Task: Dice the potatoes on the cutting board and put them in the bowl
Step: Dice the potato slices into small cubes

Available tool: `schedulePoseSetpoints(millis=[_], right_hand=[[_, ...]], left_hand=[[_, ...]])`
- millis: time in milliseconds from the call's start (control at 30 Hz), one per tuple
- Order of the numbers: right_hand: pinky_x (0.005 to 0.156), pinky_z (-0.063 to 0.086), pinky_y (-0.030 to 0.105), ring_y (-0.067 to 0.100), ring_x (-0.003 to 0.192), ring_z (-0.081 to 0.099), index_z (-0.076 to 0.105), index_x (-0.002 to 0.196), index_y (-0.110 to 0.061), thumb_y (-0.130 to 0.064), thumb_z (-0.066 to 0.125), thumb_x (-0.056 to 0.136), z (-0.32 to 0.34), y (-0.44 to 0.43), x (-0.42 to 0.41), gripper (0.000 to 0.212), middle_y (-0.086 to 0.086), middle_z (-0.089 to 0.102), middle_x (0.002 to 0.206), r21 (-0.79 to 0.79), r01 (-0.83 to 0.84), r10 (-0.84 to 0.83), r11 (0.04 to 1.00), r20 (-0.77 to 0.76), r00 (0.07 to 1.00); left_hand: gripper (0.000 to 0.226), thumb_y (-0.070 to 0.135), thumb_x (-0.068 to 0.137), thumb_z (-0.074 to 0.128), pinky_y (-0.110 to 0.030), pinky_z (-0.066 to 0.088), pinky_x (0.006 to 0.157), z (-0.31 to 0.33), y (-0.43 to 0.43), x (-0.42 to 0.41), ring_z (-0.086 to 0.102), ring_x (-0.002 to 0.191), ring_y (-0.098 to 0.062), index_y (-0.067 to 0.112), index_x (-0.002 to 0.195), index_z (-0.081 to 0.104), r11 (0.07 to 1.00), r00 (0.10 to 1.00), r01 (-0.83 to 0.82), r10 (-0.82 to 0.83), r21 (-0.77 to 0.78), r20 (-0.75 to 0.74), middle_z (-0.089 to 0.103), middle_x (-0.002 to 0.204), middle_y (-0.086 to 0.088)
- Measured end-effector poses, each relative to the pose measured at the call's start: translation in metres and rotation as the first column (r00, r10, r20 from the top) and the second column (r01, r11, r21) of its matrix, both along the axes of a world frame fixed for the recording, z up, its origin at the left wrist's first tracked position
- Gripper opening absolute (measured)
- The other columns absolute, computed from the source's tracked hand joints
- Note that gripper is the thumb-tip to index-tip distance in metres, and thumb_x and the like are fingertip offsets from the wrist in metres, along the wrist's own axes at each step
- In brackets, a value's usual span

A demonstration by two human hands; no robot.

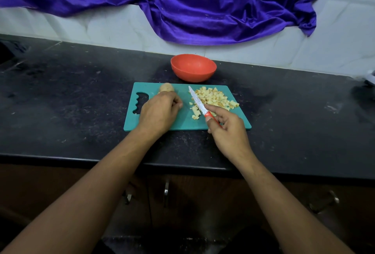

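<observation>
1. Potatoes: one whole potato lies at the far left of the cutting board, by the handle cutout. The diced pieces are heaped on the board's right half, likely pushed aside to keep a cutting patch free.
2. The left hand rests on the board's left-centre with its fingers curled, against the potato's near side. I cannot tell whether it grips anything.
3. The right hand pinches the knife by its red handle, forefinger along the spine for control, with the blade edging the heap.
4. The bowl stands on the bench just beyond the board's far edge, a short reach for loading. No dice show inside it.
</observation>
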State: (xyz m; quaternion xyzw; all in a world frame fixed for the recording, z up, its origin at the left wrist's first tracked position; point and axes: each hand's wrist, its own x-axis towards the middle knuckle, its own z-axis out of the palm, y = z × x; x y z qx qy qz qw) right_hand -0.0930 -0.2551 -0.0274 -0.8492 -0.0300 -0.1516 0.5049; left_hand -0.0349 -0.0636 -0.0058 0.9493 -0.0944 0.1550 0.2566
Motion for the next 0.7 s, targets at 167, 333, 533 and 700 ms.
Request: schedulePoseSetpoints(millis=[167, 333, 533, 700], right_hand=[[0.066, 0.054, 0.051, 0.043, 0.077, 0.062, 0.066, 0.134, -0.038, -0.025, 0.063, 0.102, 0.0, 0.0, -0.001, 0.035, 0.016, 0.067, 0.082, 0.006, -0.009, 0.009, 1.0, 0.003, 1.0], [0.061, 0.052, 0.048, 0.041, 0.074, 0.06, 0.065, 0.134, -0.04, -0.026, 0.062, 0.102, 0.002, 0.001, -0.004, 0.035, 0.016, 0.066, 0.08, -0.019, -0.006, 0.006, 1.0, -0.008, 1.0], [0.061, 0.053, 0.049, 0.038, 0.073, 0.06, 0.066, 0.134, -0.039, -0.026, 0.062, 0.102, 0.002, 0.002, -0.004, 0.035, 0.012, 0.067, 0.079, -0.048, 0.006, -0.007, 0.999, -0.01, 1.0], [0.049, 0.038, 0.019, 0.009, 0.056, 0.057, 0.064, 0.137, -0.039, -0.026, 0.06, 0.102, 0.004, 0.005, -0.009, 0.038, -0.015, 0.067, 0.08, -0.287, 0.03, -0.016, 0.958, 0.051, 0.999]], left_hand=[[0.016, 0.025, 0.103, 0.057, -0.041, 0.051, 0.09, 0.0, 0.001, 0.0, 0.064, 0.105, -0.022, 0.021, 0.113, 0.068, 0.997, 1.0, 0.013, -0.013, -0.076, 0.01, 0.07, 0.116, 0.0], [0.03, 0.013, 0.102, 0.055, -0.038, 0.043, 0.103, -0.003, 0.005, 0.003, 0.057, 0.121, -0.024, 0.02, 0.127, 0.07, 0.995, 0.997, 0.058, -0.053, -0.086, 0.055, 0.064, 0.13, -0.005], [0.026, 0.009, 0.101, 0.056, -0.037, 0.047, 0.105, -0.001, 0.012, 0.004, 0.06, 0.117, -0.019, 0.02, 0.118, 0.073, 0.971, 0.999, 0.045, -0.05, -0.233, -0.017, 0.067, 0.125, -0.002], [0.013, 0.014, 0.1, 0.063, -0.028, 0.055, 0.09, -0.001, 0.013, 0.004, 0.067, 0.09, -0.002, 0.02, 0.108, 0.072, 0.938, 0.995, 0.06, -0.084, -0.343, -0.054, 0.071, 0.098, 0.012]])
